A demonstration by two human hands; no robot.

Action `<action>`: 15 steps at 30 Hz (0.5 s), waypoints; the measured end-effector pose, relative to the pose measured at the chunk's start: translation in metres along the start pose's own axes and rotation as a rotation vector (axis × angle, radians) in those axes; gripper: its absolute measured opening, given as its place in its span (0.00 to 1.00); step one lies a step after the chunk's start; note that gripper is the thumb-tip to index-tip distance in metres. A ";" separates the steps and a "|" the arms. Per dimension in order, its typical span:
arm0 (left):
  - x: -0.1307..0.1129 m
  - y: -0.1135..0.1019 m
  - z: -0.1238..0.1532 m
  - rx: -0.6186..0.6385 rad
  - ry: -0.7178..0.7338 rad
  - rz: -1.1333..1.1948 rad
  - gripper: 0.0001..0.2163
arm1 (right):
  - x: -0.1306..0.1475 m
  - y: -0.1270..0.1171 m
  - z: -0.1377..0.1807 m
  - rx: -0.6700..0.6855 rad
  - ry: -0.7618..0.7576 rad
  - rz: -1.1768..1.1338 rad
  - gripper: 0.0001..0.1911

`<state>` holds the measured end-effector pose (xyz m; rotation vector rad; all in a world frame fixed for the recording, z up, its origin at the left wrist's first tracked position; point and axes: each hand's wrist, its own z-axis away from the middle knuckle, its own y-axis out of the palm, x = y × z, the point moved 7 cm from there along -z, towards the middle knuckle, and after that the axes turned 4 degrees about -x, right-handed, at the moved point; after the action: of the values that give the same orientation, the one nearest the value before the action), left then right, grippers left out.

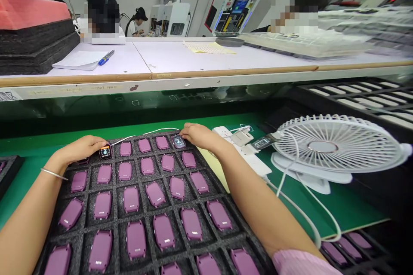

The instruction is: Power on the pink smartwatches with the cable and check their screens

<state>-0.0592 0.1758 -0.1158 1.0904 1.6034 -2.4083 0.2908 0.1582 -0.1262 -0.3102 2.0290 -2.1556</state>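
A black foam tray (147,210) lies before me, its compartments holding several purple watch cases (130,199) with their backs up. At its far left corner my left hand (84,148) pinches a smartwatch (105,152) whose lit screen faces up. My right hand (196,134) has its fingers closed at the edge of another smartwatch (178,141), in the far right compartment, screen also lit. Behind the tray's far edge a thin white cable (151,131) runs between the two hands; where its ends go is hidden.
On the right stand a white fan (322,146) and a power strip (258,161) with a charger plugged in and looping cables. A raised shelf (180,58) spans the back, with a foam stack (35,43), notebook and pen. Other people sit beyond it.
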 end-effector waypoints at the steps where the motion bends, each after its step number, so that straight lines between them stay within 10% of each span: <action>1: 0.001 0.000 -0.001 0.002 -0.012 0.006 0.24 | 0.000 -0.001 0.000 -0.004 0.004 0.002 0.16; 15: 0.005 -0.003 0.002 0.004 -0.144 0.189 0.26 | -0.005 0.002 -0.004 -0.024 -0.040 -0.039 0.17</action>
<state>-0.0652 0.1773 -0.1162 0.9945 1.3862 -2.3100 0.2949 0.1632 -0.1289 -0.3963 2.0456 -2.1309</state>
